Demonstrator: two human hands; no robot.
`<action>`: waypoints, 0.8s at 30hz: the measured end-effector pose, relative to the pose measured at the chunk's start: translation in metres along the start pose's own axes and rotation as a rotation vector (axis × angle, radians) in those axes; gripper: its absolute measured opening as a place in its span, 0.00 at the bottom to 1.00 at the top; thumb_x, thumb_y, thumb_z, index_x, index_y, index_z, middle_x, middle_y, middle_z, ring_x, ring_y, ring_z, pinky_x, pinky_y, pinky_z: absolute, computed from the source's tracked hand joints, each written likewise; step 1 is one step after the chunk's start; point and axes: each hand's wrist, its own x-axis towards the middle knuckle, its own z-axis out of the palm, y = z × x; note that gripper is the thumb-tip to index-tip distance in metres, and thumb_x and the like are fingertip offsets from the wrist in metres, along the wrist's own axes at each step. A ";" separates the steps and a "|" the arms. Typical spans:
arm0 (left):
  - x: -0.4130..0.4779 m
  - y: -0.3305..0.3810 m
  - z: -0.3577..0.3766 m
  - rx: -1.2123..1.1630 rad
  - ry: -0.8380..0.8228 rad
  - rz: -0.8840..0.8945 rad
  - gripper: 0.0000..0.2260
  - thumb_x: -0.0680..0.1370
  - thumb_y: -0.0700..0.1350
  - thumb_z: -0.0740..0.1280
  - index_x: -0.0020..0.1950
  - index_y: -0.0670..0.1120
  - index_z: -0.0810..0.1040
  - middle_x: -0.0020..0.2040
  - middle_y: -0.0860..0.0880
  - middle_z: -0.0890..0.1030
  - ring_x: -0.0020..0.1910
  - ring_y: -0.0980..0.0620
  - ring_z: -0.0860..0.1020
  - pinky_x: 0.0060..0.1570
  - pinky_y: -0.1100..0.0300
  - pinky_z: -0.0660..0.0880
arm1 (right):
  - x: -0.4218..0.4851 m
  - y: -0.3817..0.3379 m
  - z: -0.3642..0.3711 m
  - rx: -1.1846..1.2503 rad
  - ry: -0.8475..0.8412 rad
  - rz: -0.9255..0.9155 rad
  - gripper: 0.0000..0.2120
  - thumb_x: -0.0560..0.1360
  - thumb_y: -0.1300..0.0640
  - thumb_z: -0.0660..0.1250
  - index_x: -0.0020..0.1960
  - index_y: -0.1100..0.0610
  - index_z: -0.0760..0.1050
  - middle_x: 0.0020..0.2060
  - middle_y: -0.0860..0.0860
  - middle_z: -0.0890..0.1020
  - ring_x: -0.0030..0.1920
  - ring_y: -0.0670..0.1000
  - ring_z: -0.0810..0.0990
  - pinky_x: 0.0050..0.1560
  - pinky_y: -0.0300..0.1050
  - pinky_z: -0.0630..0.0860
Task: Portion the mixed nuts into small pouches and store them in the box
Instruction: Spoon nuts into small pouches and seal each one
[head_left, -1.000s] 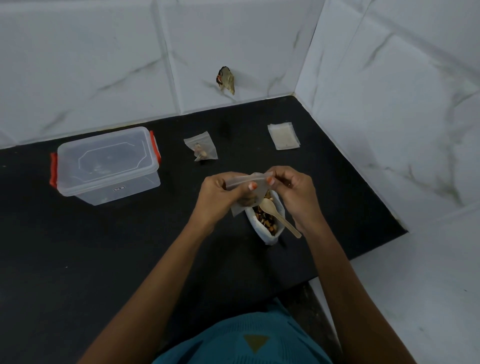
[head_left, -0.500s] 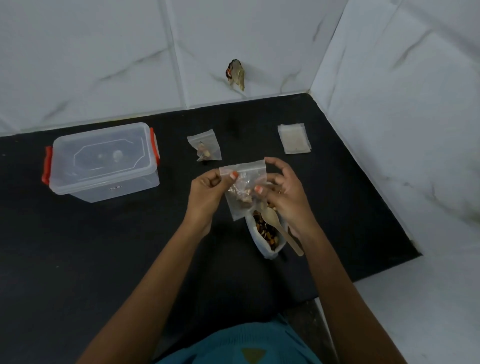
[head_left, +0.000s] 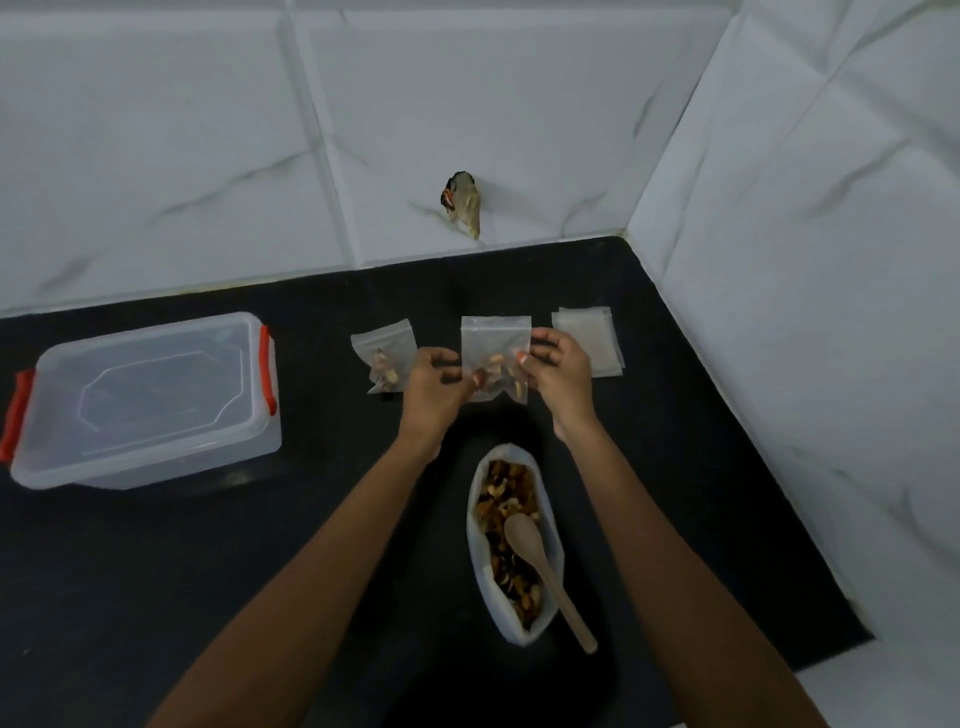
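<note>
Black counter (head_left: 156, 597) — clear box (head_left: 145, 400), red latches (head_left: 266, 364)

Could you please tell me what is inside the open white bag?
Mixed nuts in the white bag, with the bowl of a wooden spoon on them; anything beneath it is covered.

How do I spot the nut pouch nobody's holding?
Find the red-clipped clear box on the black counter. Right of it lies a small pouch with nuts. Unlike the held pouch, it lies flat, and unlike the empty pouches, it's filled.
</note>
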 end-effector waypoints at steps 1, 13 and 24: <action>0.010 -0.002 0.003 0.044 0.012 0.023 0.11 0.74 0.37 0.68 0.52 0.46 0.71 0.48 0.47 0.78 0.49 0.52 0.79 0.50 0.57 0.78 | 0.011 0.003 0.002 -0.023 0.012 0.002 0.15 0.74 0.67 0.66 0.59 0.59 0.71 0.48 0.52 0.79 0.49 0.49 0.80 0.51 0.46 0.79; 0.082 -0.025 0.020 0.423 0.091 0.115 0.07 0.76 0.34 0.64 0.52 0.40 0.77 0.51 0.45 0.80 0.48 0.54 0.77 0.45 0.68 0.73 | 0.093 0.019 0.021 -0.407 -0.045 -0.063 0.08 0.73 0.69 0.65 0.51 0.64 0.76 0.45 0.55 0.79 0.44 0.46 0.76 0.40 0.31 0.74; 0.073 -0.014 0.030 0.625 0.162 0.188 0.11 0.76 0.41 0.66 0.58 0.43 0.75 0.60 0.43 0.69 0.53 0.51 0.73 0.53 0.63 0.71 | 0.085 0.016 0.002 -0.529 -0.016 -0.096 0.08 0.74 0.65 0.66 0.53 0.62 0.76 0.48 0.54 0.79 0.47 0.45 0.75 0.47 0.35 0.70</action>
